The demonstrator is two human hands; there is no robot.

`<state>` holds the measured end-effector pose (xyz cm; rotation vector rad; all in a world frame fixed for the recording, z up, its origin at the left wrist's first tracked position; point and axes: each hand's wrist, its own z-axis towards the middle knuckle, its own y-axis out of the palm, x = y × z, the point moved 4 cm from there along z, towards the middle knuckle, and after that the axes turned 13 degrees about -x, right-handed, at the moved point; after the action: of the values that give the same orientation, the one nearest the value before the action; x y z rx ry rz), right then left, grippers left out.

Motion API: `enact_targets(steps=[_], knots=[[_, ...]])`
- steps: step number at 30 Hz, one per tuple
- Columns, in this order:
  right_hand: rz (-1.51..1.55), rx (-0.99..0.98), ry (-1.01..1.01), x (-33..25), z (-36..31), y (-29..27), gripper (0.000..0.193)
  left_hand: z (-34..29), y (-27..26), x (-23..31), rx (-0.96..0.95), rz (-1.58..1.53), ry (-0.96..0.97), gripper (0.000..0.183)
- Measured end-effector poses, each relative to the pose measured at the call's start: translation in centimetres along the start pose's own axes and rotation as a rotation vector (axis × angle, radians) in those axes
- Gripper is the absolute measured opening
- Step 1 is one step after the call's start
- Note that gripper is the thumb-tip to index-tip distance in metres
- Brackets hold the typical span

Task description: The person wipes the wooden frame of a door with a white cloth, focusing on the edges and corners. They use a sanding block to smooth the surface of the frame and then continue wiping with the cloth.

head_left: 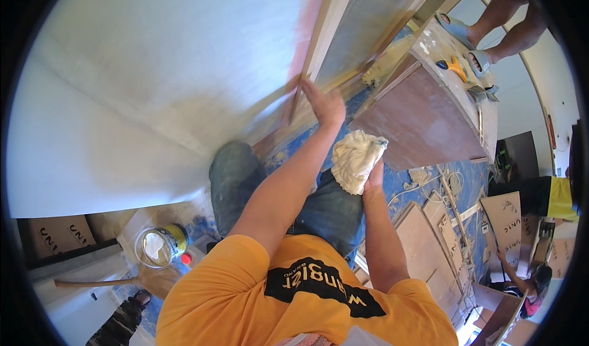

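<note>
The right hand has its grip bunched around a cream cloth rag, held near the person's knees, right of centre. The rag looks soft, light and limp; it crumples into folds and would take any shape, so a loose fistful anywhere on it is hold enough.

The left hand lies flat and released, fingers pressed against the edge where a large white sheet meets a pale wooden frame strip. The sheet looks thin, smooth and broad, likely floppy and awkward, best steadied along its edge. The frame is straight, stiff timber.

On the floor at near left stands an open round tin with pale paste inside. At far right a brown board tabletop carries a yellow tool, with another person's feet on it.
</note>
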<state>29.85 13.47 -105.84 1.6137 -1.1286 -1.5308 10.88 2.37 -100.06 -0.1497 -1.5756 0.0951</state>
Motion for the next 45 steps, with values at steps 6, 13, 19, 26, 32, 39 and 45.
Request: enact_targets(steps=[6,13,19,26,32,39,45], knots=[[0.004,-0.008,-0.011,-0.3,-0.2,0.9,0.058,-0.6,0.0,3.7,0.013,-0.091,-0.023,0.091],[-0.031,0.005,-0.006,-0.1,-0.5,1.7,0.060,2.4,-0.7,-10.5,-0.069,0.008,-0.274,0.089],[0.001,0.020,0.001,0.2,-0.6,1.7,0.061,1.9,-1.2,-10.0,-0.251,-0.130,-0.413,0.091],[-0.164,0.117,0.001,1.1,1.3,1.4,0.057,1.3,-1.1,1.5,-0.166,-0.212,-0.127,0.091],[-0.245,0.193,-0.066,1.7,3.9,1.4,0.049,0.7,-2.9,14.0,-0.161,-0.365,-0.042,0.090],[-1.218,0.116,-0.513,-0.4,8.7,9.5,0.030,-4.5,-5.1,22.5,-0.344,-0.310,0.615,0.072],[-1.409,0.134,-1.013,-4.0,15.0,25.3,0.028,-6.8,-13.4,14.6,-0.142,-0.190,0.904,0.055]])
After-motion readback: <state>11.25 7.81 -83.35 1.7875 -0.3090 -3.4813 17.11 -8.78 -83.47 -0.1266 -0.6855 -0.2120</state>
